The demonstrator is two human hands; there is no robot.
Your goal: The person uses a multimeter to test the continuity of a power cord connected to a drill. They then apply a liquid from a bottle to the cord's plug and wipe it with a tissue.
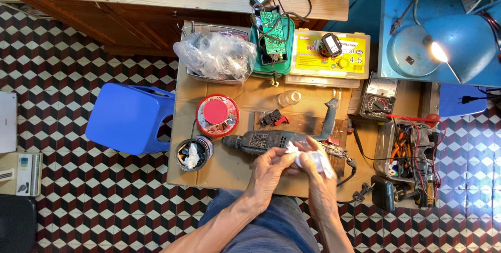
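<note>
A dark power drill (271,139) lies on its side across the cardboard-covered low table (229,172), its chuck pointing left and its handle (330,119) angled up to the right. My left hand (271,167) and my right hand (317,173) meet just in front of the drill's body. Both pinch a crumpled white tissue (308,155) that rests against the drill's rear half. Part of the tissue is hidden under my fingers.
A red round tin (217,115) and a small open can (193,154) sit left of the drill. Behind are a plastic bag (214,55), a green circuit board on trays (272,34), a yellow parts box (331,53) and a multimeter (377,101). A tool tray (412,154) stands right, a blue stool (130,118) left.
</note>
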